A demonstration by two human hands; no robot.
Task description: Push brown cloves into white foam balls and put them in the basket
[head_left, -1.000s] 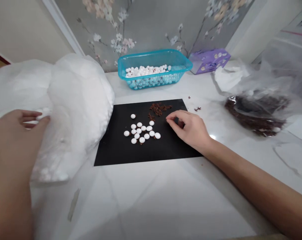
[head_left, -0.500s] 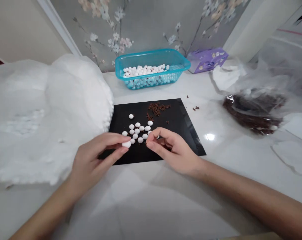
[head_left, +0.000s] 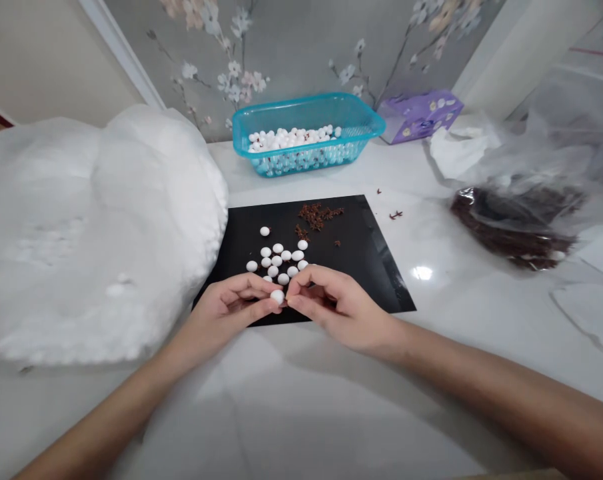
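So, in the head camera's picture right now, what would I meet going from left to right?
Bulging white bag → left hand → white ball pinched in its fingertips → right hand → purple box → clear bag of brown pieces.

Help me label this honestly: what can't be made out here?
All in head view:
What, if anything, the bare right hand pinches: hidden by the hand itself.
Part of the small round white ball: covered by the bare left hand.
Left end of the large translucent white plastic bag: cut off by left edge.
Individual dark brown pieces in the clear plastic bag: blurred.
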